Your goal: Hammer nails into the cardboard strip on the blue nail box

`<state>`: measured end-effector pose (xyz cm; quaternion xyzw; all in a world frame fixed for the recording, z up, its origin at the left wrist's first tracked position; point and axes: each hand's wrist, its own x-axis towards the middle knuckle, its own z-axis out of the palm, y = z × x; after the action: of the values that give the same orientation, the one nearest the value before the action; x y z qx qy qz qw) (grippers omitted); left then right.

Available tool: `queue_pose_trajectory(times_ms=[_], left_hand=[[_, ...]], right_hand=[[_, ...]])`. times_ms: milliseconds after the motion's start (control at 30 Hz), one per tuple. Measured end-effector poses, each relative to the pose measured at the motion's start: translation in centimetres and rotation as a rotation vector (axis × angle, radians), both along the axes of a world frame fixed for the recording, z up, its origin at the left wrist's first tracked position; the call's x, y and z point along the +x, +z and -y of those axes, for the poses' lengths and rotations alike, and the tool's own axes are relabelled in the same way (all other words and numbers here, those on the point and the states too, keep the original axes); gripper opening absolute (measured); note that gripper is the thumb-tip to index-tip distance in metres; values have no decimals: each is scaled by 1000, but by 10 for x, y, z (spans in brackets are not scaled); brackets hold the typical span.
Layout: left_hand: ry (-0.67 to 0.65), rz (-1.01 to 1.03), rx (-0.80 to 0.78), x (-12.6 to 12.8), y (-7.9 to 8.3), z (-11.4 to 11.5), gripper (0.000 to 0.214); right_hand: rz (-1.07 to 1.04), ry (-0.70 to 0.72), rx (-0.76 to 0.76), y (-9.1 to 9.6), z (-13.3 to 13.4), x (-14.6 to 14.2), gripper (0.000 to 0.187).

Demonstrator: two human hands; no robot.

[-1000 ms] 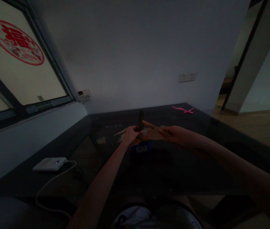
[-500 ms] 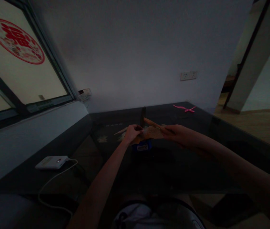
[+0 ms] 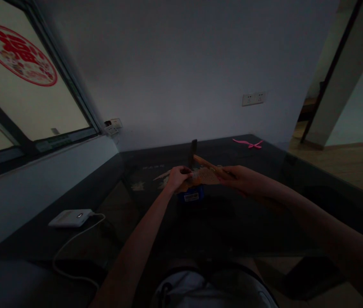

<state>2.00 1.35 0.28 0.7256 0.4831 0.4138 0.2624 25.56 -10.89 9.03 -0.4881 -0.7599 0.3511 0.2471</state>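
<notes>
the right hand (image 3: 237, 176) gripped a hammer (image 3: 204, 162), its head above or behind the blue box (image 3: 190, 197); the left hand (image 3: 177, 177) bent near the box's left side, its hold too dim to tell.

L forearm (image 3: 146, 226), bare, slants up & fwd from lower L; L hand (image 3: 176, 176) is turned inward w/ fingers (image 3: 184, 170) bent, fingertip detail too dark to read. R forearm (image 3: 312, 211), also bare, comes in from lower R, wrist (image 3: 263, 183) approx. straight; R hand (image 3: 237, 176) curled in a grip. Hands near each other, not touching.
</notes>
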Motion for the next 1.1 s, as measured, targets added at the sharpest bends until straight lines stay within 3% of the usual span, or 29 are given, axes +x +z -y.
queue_pose_trajectory(times_ms=[267, 433, 600, 800, 967, 1100], left_hand=[[18, -36, 20, -2, -5, -5, 23], [-18, 32, 10, -1, -5, -5, 15], [-27, 45, -6, 0, -2, -1, 15], [-60, -2, 11, -2, -2, -4, 17], [-151, 11, 92, -7, 6, -4, 29], [-1, 47, 373, -18, 26, 19, 34]], right_hand=[[-24, 21, 34, -7, -2, -2, 41], [-34, 7, 37, -4, 0, 1, 24], [-57, 11, 30, -9, 0, 3, 29], [-178, 2, -41, -32, 0, 5, 31], [-416, -48, -108, -59, -2, 2, 40], [-642, -48, -114, -87, -13, 1, 50]])
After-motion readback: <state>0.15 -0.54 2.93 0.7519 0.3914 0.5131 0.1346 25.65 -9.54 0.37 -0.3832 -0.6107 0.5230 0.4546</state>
